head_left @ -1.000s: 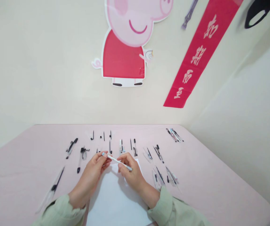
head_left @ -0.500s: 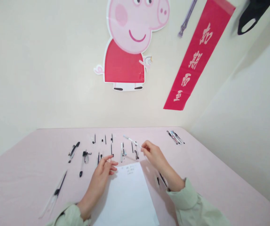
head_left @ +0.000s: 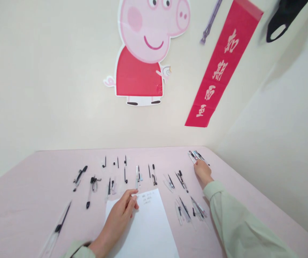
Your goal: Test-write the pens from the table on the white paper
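Note:
My left hand (head_left: 121,211) hovers over the top left part of a white sheet of paper (head_left: 151,229), its fingers loosely bent and slightly apart, with nothing in them. Faint handwriting runs along the paper's top. Far to the right, my right hand (head_left: 202,172) reaches to a row of assembled pens (head_left: 197,154) at the back of the table. Its fingers are closed on a white pen (head_left: 191,157) at the row's left side; the fingertips are partly hidden by the hand.
On the pink table (head_left: 62,172) lie several groups of pen parts, such as black caps, refills and clear barrels. A long clear barrel with a refill (head_left: 57,229) lies at the front left. More parts (head_left: 184,208) are right of the paper. A wall stands behind the table.
My right hand has carried the white pen from above the paper's far edge to the row at the back right. The left hand has shifted slightly down and right, fingers less spread.

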The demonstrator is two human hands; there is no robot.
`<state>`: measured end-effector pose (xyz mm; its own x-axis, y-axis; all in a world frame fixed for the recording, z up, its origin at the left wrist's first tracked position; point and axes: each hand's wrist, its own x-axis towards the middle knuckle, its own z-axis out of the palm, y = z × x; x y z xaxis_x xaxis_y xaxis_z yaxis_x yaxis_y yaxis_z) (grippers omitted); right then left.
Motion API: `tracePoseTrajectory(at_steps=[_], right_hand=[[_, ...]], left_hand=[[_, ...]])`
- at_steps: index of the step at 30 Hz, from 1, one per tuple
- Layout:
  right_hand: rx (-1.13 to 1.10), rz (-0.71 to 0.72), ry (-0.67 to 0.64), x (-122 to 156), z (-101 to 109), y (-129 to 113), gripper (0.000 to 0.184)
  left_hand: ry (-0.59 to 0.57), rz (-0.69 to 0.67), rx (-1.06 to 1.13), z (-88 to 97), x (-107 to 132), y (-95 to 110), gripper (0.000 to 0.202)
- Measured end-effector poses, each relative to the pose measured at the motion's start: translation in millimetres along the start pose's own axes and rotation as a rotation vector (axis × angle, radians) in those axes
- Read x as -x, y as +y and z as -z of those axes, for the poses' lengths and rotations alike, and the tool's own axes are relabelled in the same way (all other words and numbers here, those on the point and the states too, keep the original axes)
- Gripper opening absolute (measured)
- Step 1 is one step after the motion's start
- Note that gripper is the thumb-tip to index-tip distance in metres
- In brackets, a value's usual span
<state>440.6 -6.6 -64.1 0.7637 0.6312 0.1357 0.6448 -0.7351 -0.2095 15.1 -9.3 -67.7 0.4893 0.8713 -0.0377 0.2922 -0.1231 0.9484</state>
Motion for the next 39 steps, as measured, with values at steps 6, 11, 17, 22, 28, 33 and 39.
tracePoseTrajectory(at_steps=[6,11,17,22,28,33,39], right_hand=[[0.045,0.012,0.034,-13,-6,-6,0.032],[0.057,0.031,0.062,-11,-6,-9,0.032],[0.046,0.058,0.055,-3,3,-13,0.029],[-0.008,0.218,-0.108,19,16,-13,0.015],[-0.072,0.426,-0.396,82,34,13,0.010],[-0.046,0.419,-0.513,137,55,28,0.017],[0.017,0.409,-0.485,163,58,18,0.013]], left_hand=[[-0.002,0.014,0.000,-0.4,-1,-1,0.044],[-0.002,0.019,-0.017,-0.4,-2,1,0.044],[-0.018,0.014,-0.024,0.6,-3,1,0.042],[-0.014,0.009,-0.032,0.6,-2,1,0.041],[0.001,-0.005,-0.031,0.6,-1,3,0.041],[0.000,-0.012,-0.049,1.1,-1,7,0.041],[0.022,-0.027,-0.058,1.2,0,10,0.039]])
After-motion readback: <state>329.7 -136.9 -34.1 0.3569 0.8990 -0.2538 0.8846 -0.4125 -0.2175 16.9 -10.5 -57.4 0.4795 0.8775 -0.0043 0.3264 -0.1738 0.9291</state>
